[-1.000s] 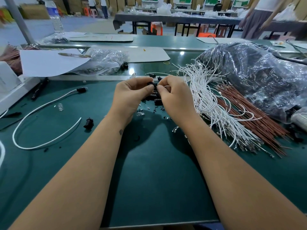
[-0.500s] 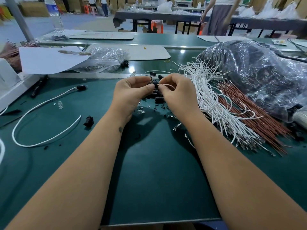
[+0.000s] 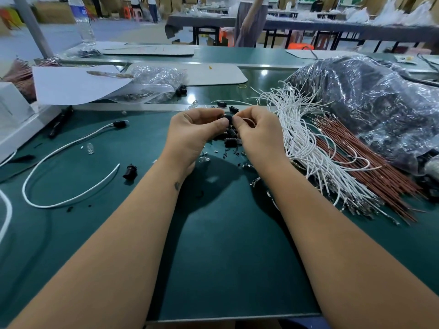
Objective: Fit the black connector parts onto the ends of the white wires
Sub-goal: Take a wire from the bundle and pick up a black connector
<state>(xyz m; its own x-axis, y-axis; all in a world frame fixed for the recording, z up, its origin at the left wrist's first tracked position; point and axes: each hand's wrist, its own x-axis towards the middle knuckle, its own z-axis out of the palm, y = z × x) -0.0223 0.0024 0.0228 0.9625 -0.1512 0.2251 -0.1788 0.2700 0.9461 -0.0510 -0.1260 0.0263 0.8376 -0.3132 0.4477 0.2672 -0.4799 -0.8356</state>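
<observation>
Black connector part [image 3: 225,119] pinched in left hand [image 3: 192,136]; right hand [image 3: 257,136] pinches a white wire [image 3: 248,120] end against it. Spare connectors [image 3: 231,138] just under both hands. One finished wire [image 3: 71,148] left of left hand; big white wire bundle [image 3: 306,148] right of right hand, mostly unfitted.

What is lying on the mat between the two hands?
In the head view, a black connector part is pinched between the left hand and right hand; below it, more black parts lie on the mat.
</observation>
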